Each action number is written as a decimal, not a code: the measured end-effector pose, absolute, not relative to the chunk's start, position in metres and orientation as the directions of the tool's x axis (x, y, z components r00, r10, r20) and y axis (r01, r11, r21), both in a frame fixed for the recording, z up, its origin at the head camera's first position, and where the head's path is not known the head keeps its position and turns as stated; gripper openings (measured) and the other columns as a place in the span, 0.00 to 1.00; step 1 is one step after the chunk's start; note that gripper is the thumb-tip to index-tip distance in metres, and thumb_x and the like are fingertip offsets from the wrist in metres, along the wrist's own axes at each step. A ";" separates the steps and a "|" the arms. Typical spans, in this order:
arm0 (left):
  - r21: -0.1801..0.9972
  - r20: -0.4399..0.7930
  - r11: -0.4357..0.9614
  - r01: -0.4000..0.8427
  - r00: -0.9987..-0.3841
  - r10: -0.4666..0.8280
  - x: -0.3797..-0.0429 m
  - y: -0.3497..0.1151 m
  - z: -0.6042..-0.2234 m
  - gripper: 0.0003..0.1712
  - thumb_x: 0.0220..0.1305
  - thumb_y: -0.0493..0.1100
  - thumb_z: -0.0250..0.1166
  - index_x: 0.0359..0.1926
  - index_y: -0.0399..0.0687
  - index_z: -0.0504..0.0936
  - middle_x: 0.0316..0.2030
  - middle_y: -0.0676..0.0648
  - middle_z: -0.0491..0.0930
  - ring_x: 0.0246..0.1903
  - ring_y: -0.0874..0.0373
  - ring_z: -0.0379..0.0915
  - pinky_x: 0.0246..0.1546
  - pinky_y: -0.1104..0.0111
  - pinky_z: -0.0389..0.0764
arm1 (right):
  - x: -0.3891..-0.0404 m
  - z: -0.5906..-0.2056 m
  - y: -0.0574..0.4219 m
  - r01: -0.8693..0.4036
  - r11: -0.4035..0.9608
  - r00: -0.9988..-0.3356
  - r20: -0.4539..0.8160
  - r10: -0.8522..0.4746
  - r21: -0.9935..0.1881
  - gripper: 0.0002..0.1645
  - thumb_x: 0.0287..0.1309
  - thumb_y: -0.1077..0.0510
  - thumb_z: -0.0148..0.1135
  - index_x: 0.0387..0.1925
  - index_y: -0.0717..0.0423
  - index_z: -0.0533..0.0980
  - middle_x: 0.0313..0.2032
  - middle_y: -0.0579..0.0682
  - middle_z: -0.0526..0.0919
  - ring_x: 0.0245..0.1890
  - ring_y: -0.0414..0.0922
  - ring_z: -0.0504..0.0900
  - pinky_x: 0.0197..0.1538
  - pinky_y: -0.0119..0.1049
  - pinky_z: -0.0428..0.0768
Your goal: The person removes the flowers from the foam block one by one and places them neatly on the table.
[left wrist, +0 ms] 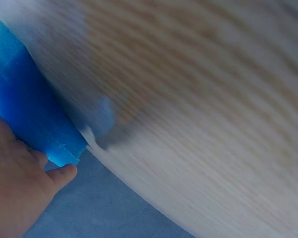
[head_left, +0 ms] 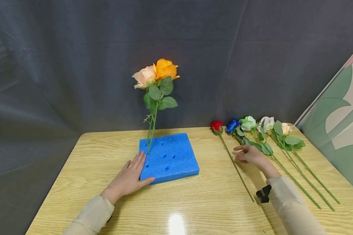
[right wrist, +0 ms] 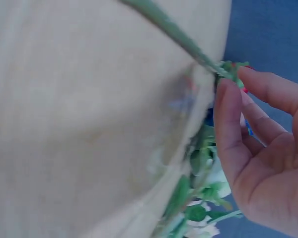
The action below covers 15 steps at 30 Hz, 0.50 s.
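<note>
1. Red rose (head_left: 216, 126) lies flat on the desk (head_left: 106, 153) toward its far right part, bloom near the far edge, its long stem (head_left: 236, 168) running back toward the near edge.
2. My right hand (head_left: 250, 154) hovers just right of that stem, fingers (right wrist: 228, 124) loosely spread and holding nothing; whether a fingertip touches the stem I cannot tell.
3. Right of it lie a blue rose (head_left: 232, 125), a pale green rose (head_left: 248, 122), a white rose (head_left: 267, 123) and a cream rose (head_left: 286, 128), side by side, stems slanting toward the near right corner.
4. My left hand (head_left: 129, 178) rests flat on the near left corner of the blue foam block (head_left: 170, 158), fingers straight, thumb along its near side.
5. That block sits mid-desk, with a peach rose (head_left: 144, 77) and an orange rose (head_left: 165, 69) standing upright in its far left corner.
</note>
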State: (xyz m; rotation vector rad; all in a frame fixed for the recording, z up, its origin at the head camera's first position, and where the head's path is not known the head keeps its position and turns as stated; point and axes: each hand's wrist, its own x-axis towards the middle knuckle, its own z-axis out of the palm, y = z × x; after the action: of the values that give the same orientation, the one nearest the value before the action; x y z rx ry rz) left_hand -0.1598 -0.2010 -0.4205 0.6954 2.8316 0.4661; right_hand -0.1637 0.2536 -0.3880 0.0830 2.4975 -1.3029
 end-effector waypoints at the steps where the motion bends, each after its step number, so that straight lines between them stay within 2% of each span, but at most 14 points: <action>1: 0.345 -0.106 0.840 0.419 -0.871 0.479 -0.160 -0.201 -0.420 0.57 0.61 0.75 0.48 0.75 0.41 0.43 0.76 0.42 0.37 0.76 0.46 0.36 0.72 0.43 0.48 | -0.166 -0.385 0.253 0.201 0.582 -0.946 -0.310 -0.094 -0.788 0.29 0.64 0.65 0.53 0.62 0.79 0.62 0.35 0.52 0.83 0.32 0.36 0.82 0.41 0.36 0.84; 7: 0.336 -0.115 0.838 0.430 -0.865 0.489 -0.162 -0.202 -0.421 0.59 0.59 0.76 0.50 0.75 0.42 0.43 0.76 0.43 0.36 0.76 0.46 0.36 0.72 0.43 0.47 | -0.180 -0.363 0.236 0.174 0.585 -0.951 -0.290 -0.110 -0.792 0.30 0.66 0.62 0.51 0.65 0.75 0.60 0.39 0.54 0.80 0.37 0.38 0.81 0.49 0.44 0.83; 11: 0.318 -0.108 0.836 0.448 -0.858 0.501 -0.162 -0.204 -0.422 0.63 0.54 0.76 0.56 0.75 0.43 0.42 0.77 0.43 0.36 0.76 0.47 0.37 0.73 0.44 0.48 | -0.190 -0.351 0.213 0.123 0.575 -0.963 -0.236 -0.127 -0.809 0.28 0.66 0.62 0.52 0.63 0.72 0.64 0.39 0.53 0.79 0.35 0.36 0.80 0.50 0.45 0.82; 15: 0.309 -0.089 0.831 0.463 -0.855 0.510 -0.162 -0.205 -0.422 0.63 0.54 0.75 0.58 0.75 0.42 0.42 0.76 0.43 0.37 0.76 0.47 0.38 0.72 0.44 0.49 | -0.200 -0.343 0.185 0.082 0.547 -0.972 -0.187 -0.140 -0.833 0.26 0.66 0.61 0.54 0.62 0.69 0.68 0.43 0.58 0.79 0.35 0.34 0.80 0.51 0.44 0.82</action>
State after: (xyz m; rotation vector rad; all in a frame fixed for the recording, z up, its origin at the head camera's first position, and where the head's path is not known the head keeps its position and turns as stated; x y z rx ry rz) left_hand -0.1618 -0.2048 -0.4223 0.7618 2.8436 0.4166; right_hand -0.2000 0.1847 -0.3432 -0.0486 2.5526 -1.3936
